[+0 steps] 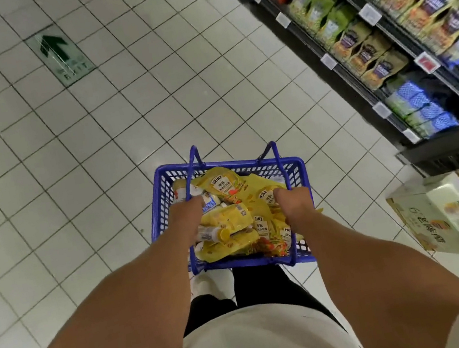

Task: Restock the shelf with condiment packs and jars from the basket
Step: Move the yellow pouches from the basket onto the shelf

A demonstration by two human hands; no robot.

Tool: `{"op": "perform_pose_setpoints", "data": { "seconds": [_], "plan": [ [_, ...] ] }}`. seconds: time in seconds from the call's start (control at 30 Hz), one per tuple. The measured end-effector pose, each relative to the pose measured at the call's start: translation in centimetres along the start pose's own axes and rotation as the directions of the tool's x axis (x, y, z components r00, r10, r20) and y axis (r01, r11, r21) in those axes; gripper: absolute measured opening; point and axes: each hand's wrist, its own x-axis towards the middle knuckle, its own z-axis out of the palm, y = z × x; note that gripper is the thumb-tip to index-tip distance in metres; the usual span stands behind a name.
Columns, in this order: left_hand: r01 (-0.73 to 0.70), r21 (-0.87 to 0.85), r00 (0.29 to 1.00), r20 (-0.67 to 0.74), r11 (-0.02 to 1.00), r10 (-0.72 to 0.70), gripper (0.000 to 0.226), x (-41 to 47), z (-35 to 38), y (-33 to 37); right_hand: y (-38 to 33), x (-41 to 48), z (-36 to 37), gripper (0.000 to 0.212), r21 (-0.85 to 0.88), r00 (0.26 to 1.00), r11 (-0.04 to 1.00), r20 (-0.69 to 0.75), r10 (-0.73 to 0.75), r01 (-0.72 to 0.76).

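Tiled floor (93, 136), shelf (357, 84) right, carton (450, 214) nearby, left hand (188, 215) and right hand (294, 202) gripping basket (157, 209) handles

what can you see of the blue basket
The blue basket looks like plastic, rectangular, with lattice walls and a solid rim. Its two thin handles are raised. The left hand grips one and the right hand the other, holding it above the tiled floor in front of the person. It is filled with yellow Heinz pouches and a few small bottles.
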Motion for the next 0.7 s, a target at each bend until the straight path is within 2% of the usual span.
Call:
{"op": "perform_pose_setpoints", "data": {
  "seconds": [0.1, 0.2, 0.53, 0.7],
  "plan": [
    [-0.027, 0.046, 0.999, 0.043, 0.999, 0.025, 0.009, 1.7, 2.3, 4.4, -3.3, 2.9, -1.1, 0.027, 0.036, 0.999, 0.999, 0.018, 0.03, -0.031],
    [-0.03, 0.058, 0.998, 0.052, 0.998, 0.027, 0.01, 3.5, 4.0, 8.5, -7.0, 5.3, -2.0, 0.011, 0.053, 0.999, 0.998, 0.014, 0.038, -0.039],
    [-0.067, 0.128, 0.99, 0.133, 0.989, 0.05, 0.01, 11.5, 7.7, 23.5, -20.6, 13.8, -2.0, 0.007, 0.106, 0.996, 0.993, -0.067, 0.058, -0.05],
    [-0.09, 0.144, 0.983, 0.174, 0.985, 0.065, 0.016, 16.5, 8.9, 32.2, -28.8, 17.0, -0.7, 0.012, 0.163, 0.989, 0.985, -0.122, 0.083, -0.062]
  ]
}}
